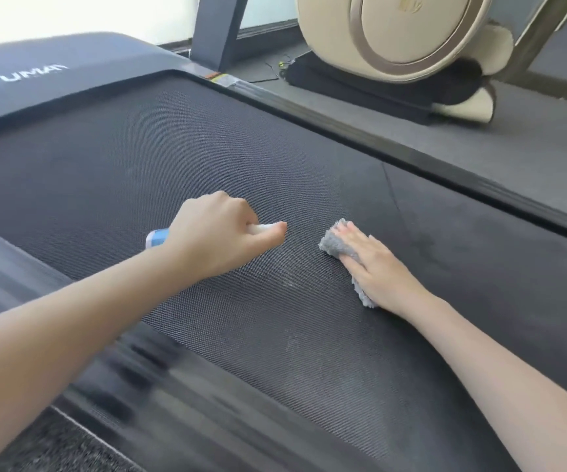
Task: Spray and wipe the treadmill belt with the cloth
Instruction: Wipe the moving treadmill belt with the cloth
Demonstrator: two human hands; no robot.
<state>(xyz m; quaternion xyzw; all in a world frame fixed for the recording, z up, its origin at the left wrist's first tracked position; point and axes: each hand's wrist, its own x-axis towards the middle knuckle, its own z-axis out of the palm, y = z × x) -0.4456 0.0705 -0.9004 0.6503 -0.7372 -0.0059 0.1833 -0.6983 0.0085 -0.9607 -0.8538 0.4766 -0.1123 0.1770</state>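
While left grip [220, 229] curled round spray bottle [157, 238], nozzle seemingly aimed right toward cloth [336, 245], I saw right grip [374, 264] flat, fingers straight, pressing cloth onto treadmill belt [173, 148], near bottle's right; bottle's long axis ran across belt.

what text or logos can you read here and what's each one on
"UMA" plus an unclear last letter: white, on the treadmill's motor cover.
Sticker on the side rail: too small to read.
Label on the spray bottle in the left hand: blurred.
Gold emblem on the cream machine: unreadable.
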